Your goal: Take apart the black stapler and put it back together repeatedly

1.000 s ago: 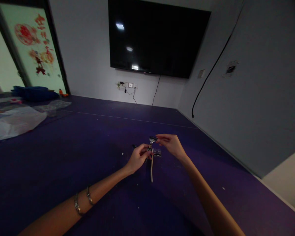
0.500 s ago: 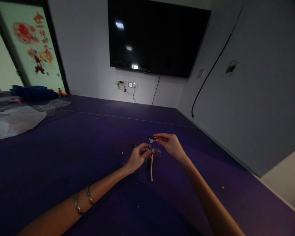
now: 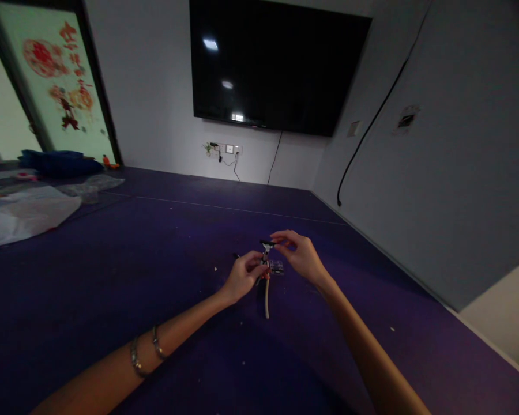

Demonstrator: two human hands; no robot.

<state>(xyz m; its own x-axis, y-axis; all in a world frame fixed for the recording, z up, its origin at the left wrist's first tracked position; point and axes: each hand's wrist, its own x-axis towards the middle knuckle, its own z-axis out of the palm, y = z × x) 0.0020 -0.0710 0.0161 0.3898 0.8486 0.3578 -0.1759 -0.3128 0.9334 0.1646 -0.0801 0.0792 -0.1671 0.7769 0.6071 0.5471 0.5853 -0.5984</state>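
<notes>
My left hand [image 3: 242,278] is closed around the handle of a small T-shaped razor [image 3: 267,246], with a grey neck and a black crosswise head. The fingers of my right hand [image 3: 300,253] pinch the right end of that head. Just right of the handle, a small clear-and-dark pack [image 3: 277,267] lies on the purple surface. A cream-coloured thin stick [image 3: 267,300] extends toward me from beneath my left fingers. Something orange-red shows by my left fingertips, too small to name. My left hand hides most of the handle and a dark tip behind it.
The purple surface [image 3: 164,242] runs back to the wall. White plastic sheeting [image 3: 30,216] and a dark blue cloth bundle [image 3: 60,163] lie at the left. A large black television [image 3: 277,69] hangs on the wall. A black cable [image 3: 372,124] dangles at the right.
My right hand has shifted very slightly, its fingers more bent at the razor's head. My left hand stays in place on the handle.
</notes>
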